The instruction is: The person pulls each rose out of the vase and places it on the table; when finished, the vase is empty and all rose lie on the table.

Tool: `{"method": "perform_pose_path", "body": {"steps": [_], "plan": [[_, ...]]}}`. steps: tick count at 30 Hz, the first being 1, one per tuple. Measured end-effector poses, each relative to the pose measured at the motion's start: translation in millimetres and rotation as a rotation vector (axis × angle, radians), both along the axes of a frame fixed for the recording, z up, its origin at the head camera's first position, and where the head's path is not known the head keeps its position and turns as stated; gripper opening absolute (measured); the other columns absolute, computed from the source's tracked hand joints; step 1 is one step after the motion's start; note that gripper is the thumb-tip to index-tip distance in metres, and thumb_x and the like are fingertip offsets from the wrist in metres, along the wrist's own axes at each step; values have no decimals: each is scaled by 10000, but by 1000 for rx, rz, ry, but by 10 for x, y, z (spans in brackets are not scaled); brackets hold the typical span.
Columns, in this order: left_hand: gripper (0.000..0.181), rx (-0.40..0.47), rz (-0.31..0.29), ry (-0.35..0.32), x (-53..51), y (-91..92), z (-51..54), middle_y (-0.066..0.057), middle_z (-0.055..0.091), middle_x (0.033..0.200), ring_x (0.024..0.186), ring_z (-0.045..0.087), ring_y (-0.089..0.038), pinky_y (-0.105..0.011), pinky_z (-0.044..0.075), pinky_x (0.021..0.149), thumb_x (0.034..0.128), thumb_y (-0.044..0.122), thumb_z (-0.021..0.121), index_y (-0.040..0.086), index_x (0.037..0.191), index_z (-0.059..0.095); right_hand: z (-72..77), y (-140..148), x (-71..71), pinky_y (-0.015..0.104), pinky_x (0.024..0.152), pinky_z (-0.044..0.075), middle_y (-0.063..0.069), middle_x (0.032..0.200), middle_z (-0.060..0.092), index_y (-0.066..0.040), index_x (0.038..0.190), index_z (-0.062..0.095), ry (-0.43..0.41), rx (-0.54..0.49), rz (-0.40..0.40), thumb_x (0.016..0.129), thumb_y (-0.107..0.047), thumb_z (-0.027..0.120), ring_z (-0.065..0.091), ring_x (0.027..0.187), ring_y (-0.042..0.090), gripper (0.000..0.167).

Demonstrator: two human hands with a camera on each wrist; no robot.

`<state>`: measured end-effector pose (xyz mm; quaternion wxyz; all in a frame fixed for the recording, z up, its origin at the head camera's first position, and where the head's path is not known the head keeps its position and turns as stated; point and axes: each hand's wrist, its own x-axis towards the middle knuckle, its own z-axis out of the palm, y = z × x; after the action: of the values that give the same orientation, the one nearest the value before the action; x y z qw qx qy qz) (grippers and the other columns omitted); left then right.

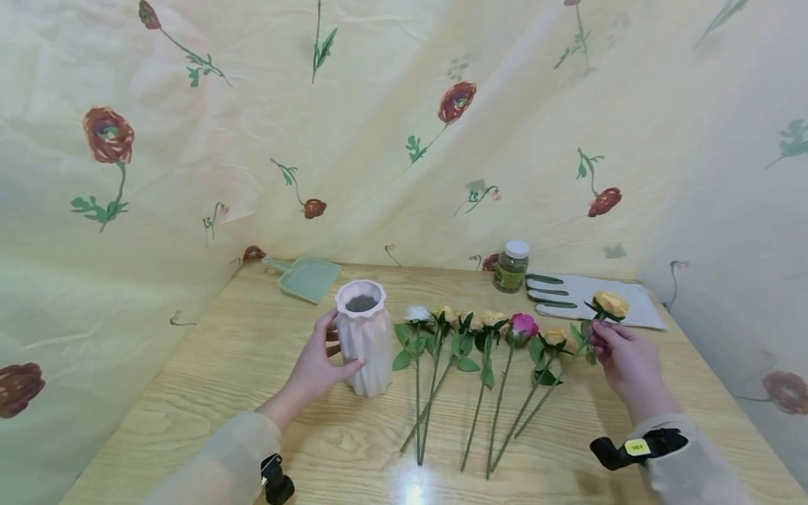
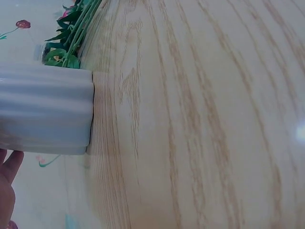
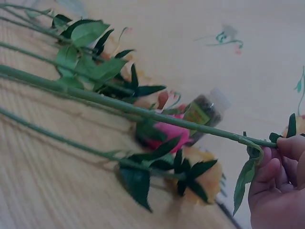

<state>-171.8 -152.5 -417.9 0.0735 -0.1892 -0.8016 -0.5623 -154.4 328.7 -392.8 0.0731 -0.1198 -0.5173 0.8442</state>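
Note:
My left hand [image 1: 323, 359] grips a white fluted vase [image 1: 368, 347] around its side, thumb in front and fingers behind. The vase stands upright with a dark opening; in the left wrist view its base meets the tabletop. At the right, my right hand [image 1: 630, 365] pinches a yellow rose [image 1: 610, 304] by the stem just under the bloom. Its long green stem [image 3: 200, 127] slants down to the left in the right wrist view, above the other flowers. Between the hands lie several roses: a white one [image 1: 418, 313], a pink one [image 1: 523, 327] and yellow ones [image 1: 555, 337].
A pale green dustpan [image 1: 309, 279] lies at the table's back left. At the back right stand a jar [image 1: 510, 268] with a white lid and, beside it, a flat white glove [image 1: 606, 289] with dark-edged fingers. Flower-printed cloth [image 1: 379, 140] hangs behind the wooden table [image 1: 341, 456].

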Motion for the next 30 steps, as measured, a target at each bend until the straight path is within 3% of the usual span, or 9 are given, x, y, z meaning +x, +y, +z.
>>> {"method": "perform_pose_path", "body": {"steps": [13,16,19,22,24,30], "plan": [[896,-14,11,-10,-11,-4,-3,-168,454,1189,1066,507,-375,-509,461,913,740,68,787,163,1447,243,-351,105,71,171,536,496,-50,719,668,-181,770,726,-130,188,-58,897,-130,635,599,646,39,164],[896,-15,12,-11,-6,-4,-4,-172,454,1187,1062,507,-378,-509,463,909,739,57,782,151,1447,241,-420,119,76,168,534,486,-70,708,659,-191,775,710,-171,309,-44,911,-149,615,589,647,21,171],[896,-15,12,-8,-3,-3,-4,-171,454,1187,1062,506,-377,-510,464,906,739,54,780,144,1447,238,-486,111,80,177,525,472,-83,706,649,-73,950,681,-218,490,-13,929,-173,586,570,639,9,139],[896,-11,7,-6,-3,-2,-6,-173,453,1188,1064,503,-379,-515,463,906,738,51,780,142,1447,238,-525,93,86,198,539,476,-91,721,640,71,1174,554,-267,655,22,945,-205,555,551,638,20,359],[896,-11,5,-4,-5,-1,-8,-175,452,1189,1065,502,-381,-517,463,906,739,54,781,143,1446,240,-536,82,90,211,549,478,-95,729,636,128,1242,482,-293,741,38,951,-224,538,542,637,32,460],[890,-7,3,-4,-4,-2,-18,-175,458,1186,1069,497,-378,-513,463,907,740,67,787,155,1443,248,-537,68,115,233,569,475,-59,734,632,121,1171,547,-333,920,72,944,-269,540,534,641,79,451]]}}
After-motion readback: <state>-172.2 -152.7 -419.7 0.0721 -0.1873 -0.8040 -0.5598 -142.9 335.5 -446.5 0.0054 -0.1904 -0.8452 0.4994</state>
